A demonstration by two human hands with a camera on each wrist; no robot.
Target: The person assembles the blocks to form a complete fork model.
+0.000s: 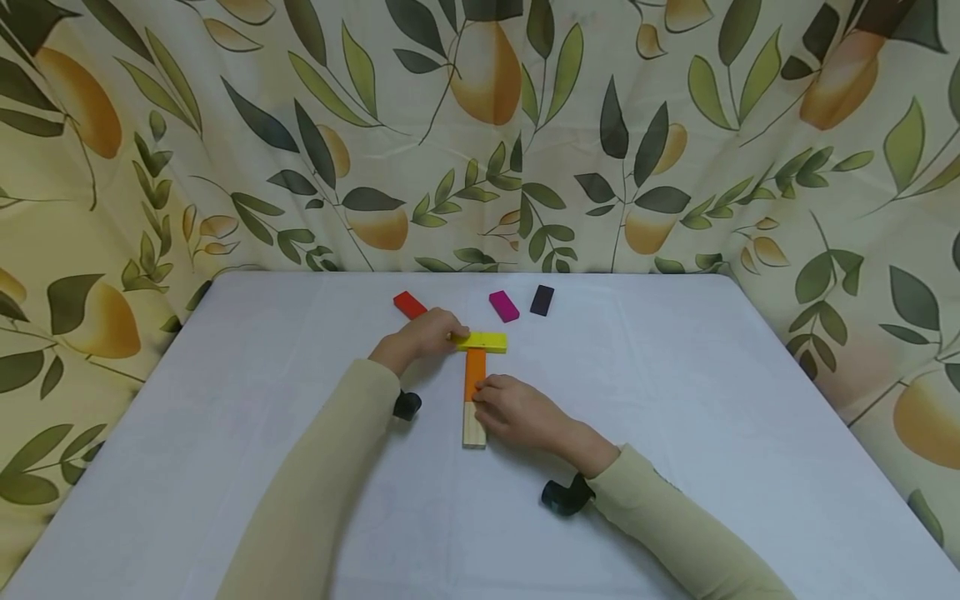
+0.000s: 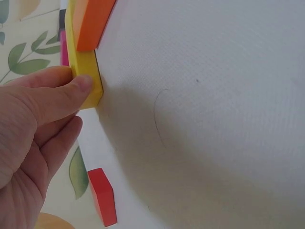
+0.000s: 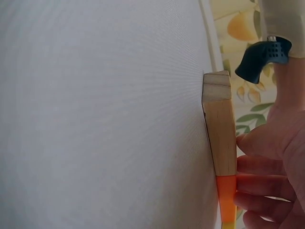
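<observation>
My left hand (image 1: 429, 333) pinches the left end of a yellow wooden block (image 1: 487, 342) between thumb and fingers. That block lies crosswise at the far end of an orange block (image 1: 476, 373). A plain wood block (image 1: 472, 429) continues the line toward me, end to end with the orange one. Beside these two, my right hand (image 1: 521, 410) rests its fingertips along their edge; in the right wrist view its fingers (image 3: 262, 185) touch the orange and plain wood blocks (image 3: 220, 138) without visibly wrapping round them.
A red block (image 1: 409, 304) lies beyond my left hand. Farther back are a magenta block (image 1: 504, 306) and a black block (image 1: 542, 300). The white-covered table (image 1: 225, 375) meets leaf-and-fruit patterned cloth (image 1: 465, 167) at its back and sides.
</observation>
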